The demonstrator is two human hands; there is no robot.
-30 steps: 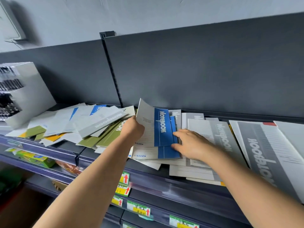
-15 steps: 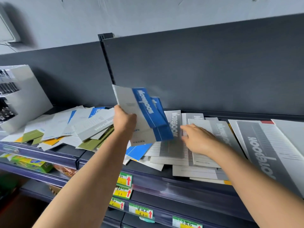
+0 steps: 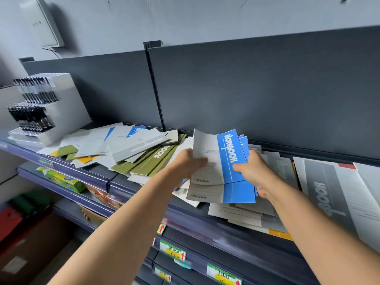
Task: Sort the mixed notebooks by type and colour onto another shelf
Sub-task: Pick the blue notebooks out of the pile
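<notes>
Several blue-and-grey notebooks (image 3: 224, 159) form a small stack held just above the shelf. My left hand (image 3: 186, 164) grips the stack's left grey edge, thumb on the cover. My right hand (image 3: 254, 170) grips its right blue side, fingers curled round the edge. To the left lies a mixed heap of grey, blue, olive-green and orange notebooks (image 3: 123, 149). Under and right of the stack lie small grey notebooks (image 3: 246, 212), and beyond them large grey notebooks (image 3: 333, 194).
The dark shelf's front rail (image 3: 205, 229) carries green and yellow price tags (image 3: 172, 253). A white pen display box (image 3: 47, 108) stands at the shelf's far left. A green packet (image 3: 65, 179) lies on the lower shelf. A dark back panel rises behind everything.
The blue stack came down from its raised position towards the shelf. My right hand left the grey notebooks and took hold of the stack's right side. The camera view shifted right.
</notes>
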